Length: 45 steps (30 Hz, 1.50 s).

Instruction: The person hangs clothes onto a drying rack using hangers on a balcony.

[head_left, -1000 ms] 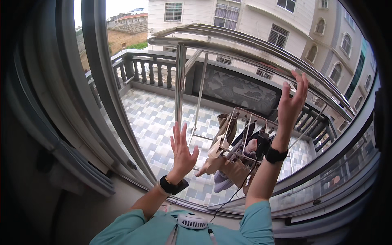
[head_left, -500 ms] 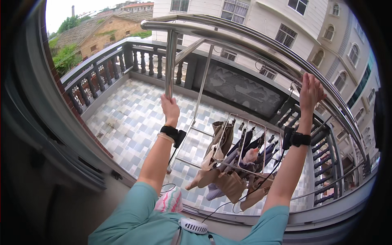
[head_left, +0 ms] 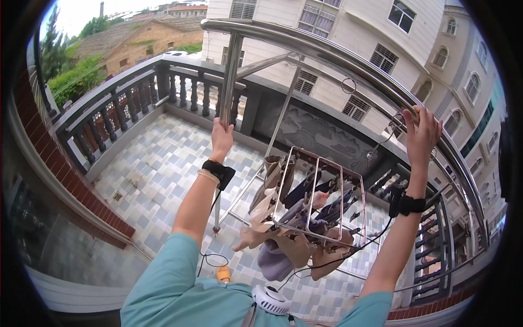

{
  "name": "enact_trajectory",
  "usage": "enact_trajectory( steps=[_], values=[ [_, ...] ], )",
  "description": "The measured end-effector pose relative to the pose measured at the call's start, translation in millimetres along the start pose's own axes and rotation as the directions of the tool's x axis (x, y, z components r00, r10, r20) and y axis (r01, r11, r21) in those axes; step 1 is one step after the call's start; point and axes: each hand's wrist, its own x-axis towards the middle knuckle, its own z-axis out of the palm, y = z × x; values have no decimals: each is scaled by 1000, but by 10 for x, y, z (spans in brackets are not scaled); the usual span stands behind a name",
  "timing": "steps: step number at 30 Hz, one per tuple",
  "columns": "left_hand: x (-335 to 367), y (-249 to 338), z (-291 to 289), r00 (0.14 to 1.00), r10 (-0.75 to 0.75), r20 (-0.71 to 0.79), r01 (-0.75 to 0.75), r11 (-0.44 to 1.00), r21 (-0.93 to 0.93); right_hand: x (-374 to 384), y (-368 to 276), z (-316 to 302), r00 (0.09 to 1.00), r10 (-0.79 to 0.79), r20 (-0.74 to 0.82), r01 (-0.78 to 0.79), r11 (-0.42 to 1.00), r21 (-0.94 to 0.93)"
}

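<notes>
Steel rack point(head_left: 348, 61): on the tiled balcony floor point(head_left: 158, 147), right in front of the person; shiny tube, stiff, probably hollow, more bulky than heavy. Not fragile; may slip under damp palms.
Post point(head_left: 231, 71): left hand point(head_left: 222, 140) wrapped round it; a sound place to take hold.
Top rail point(head_left: 316, 43): right hand point(head_left: 423, 133) up against it, fingers curving over; how firmly they clasp, I cannot tell from here. Good second hold, well apart from the first.
Clip hanger point(head_left: 318, 159): thin frame, below the rail, between the forearms; looks light, likely to swing if the rack is jolted.
Clothes point(head_left: 294, 248): clipped to the hanger; tan pieces and a purple-grey knit point(head_left: 272, 262), soft and limp.
Hands, against one second ago: both were spread, clear of the metal; now they are at the rack.
Balcony, against half a second ago: more brick edging point(head_left: 71, 173) shows at left; hanger sits farther left; a yellow shoe-like thing point(head_left: 223, 273) has come into view.
</notes>
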Motion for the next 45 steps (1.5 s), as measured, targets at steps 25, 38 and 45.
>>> enact_trajectory(
  steps=[25,38,45],
  values=[
    [-94,-19,336,988,98,120,-92,994,-54,-100,152,361,959,-25,-284,25,1000,-4],
    [-139,-34,50,969,137,206,-154,986,68,-1054,74,389,701,107,705,-708,227,669],
    [-989,356,-230,894,312,321,-387,900,202,-1089,90,532,812,437,387,-563,411,717]
  ],
)
